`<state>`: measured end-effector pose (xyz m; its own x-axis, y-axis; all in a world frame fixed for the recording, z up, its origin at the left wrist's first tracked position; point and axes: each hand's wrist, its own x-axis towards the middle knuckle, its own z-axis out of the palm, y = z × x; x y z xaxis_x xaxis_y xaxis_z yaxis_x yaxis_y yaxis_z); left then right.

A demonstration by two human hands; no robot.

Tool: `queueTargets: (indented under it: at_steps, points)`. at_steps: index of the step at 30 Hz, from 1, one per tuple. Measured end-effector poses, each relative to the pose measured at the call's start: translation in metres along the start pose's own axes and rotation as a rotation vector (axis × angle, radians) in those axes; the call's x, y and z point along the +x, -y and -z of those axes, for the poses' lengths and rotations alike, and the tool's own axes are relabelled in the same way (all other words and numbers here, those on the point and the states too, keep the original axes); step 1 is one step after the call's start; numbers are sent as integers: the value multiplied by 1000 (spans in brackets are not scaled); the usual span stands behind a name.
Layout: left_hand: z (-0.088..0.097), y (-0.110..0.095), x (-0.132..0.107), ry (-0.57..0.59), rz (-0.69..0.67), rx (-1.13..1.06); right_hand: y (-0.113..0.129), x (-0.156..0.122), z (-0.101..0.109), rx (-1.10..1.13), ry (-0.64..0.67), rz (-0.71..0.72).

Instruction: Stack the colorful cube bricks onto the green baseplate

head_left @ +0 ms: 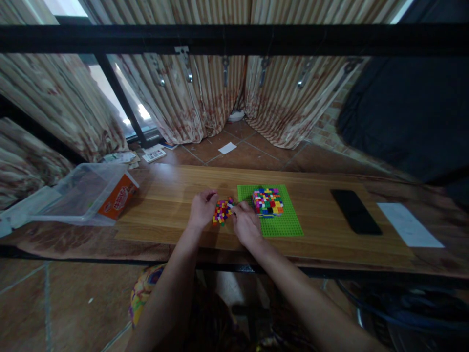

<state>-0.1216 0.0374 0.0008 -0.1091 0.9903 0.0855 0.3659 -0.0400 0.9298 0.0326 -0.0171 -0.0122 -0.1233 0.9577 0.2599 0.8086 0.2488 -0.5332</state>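
A green baseplate lies on the wooden table and carries a multicoloured block of small bricks. Left of the plate lies a small pile of loose coloured bricks. My left hand rests at the left edge of that pile with its fingers curled over it. My right hand is at the pile's right edge, between pile and plate, its fingers pinched together at the bricks. What the fingers hold is too small to make out.
A clear plastic bin with an orange label lies tipped at the table's left end. A black phone and a white sheet lie to the right. A black bar crosses overhead, with curtains behind.
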Motion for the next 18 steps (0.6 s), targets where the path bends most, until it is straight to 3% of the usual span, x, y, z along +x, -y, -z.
queueTargets:
  at_steps: [6, 13, 18]
  points:
    - [0, -8, -4, 76, -17, -69, 4, -3, 8, 75, -52, 22]
    - [1, -35, -22, 537, 21, -226, 20, -14, 40, 264, -137, 5]
    - [1, -40, -28, 576, 96, -335, 23, -20, 50, 302, -156, 6]
